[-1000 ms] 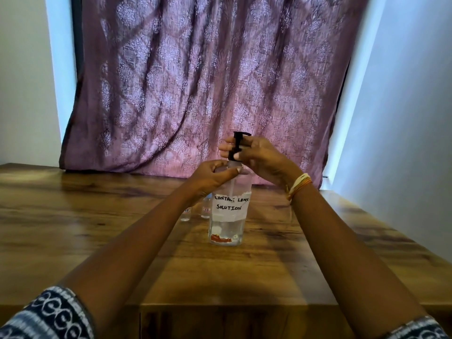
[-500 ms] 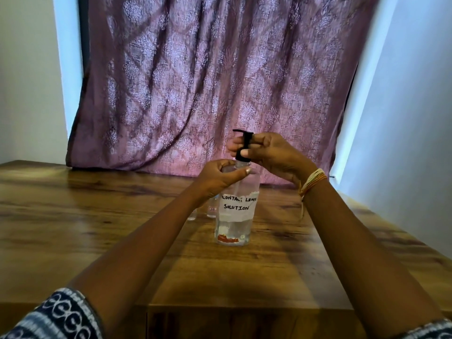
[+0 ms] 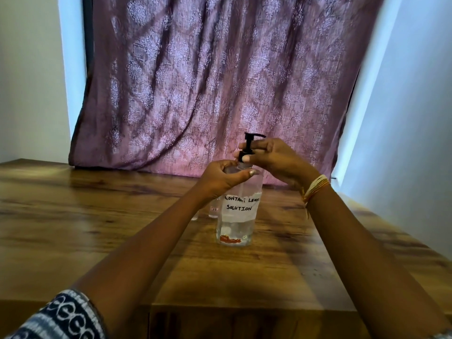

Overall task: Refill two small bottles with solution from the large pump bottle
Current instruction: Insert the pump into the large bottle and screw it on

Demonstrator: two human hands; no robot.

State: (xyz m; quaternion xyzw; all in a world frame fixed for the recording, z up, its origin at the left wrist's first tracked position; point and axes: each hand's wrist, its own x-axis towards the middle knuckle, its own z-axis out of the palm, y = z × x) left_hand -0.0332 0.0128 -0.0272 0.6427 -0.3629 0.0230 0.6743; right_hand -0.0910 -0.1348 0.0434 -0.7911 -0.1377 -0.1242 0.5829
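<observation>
A large clear pump bottle (image 3: 238, 216) with a white label reading "contact lens solution" stands upright on the wooden table (image 3: 97, 228). My left hand (image 3: 220, 178) grips its shoulder. My right hand (image 3: 274, 159) holds the collar of the black pump head (image 3: 249, 144) at the bottle's neck. Behind the big bottle, mostly hidden by my left forearm, stand two small clear bottles: one with a small label (image 3: 213, 210) and only the base of another (image 3: 195, 217).
A purple patterned curtain (image 3: 208, 81) hangs right behind the table's far edge. White walls close in on the left and right. The table's near edge runs across the bottom of the view.
The view has drifted so the bottle sits further right. My right hand's fingers have shifted around the pump collar and the nozzle now points right. The bottle stays put.
</observation>
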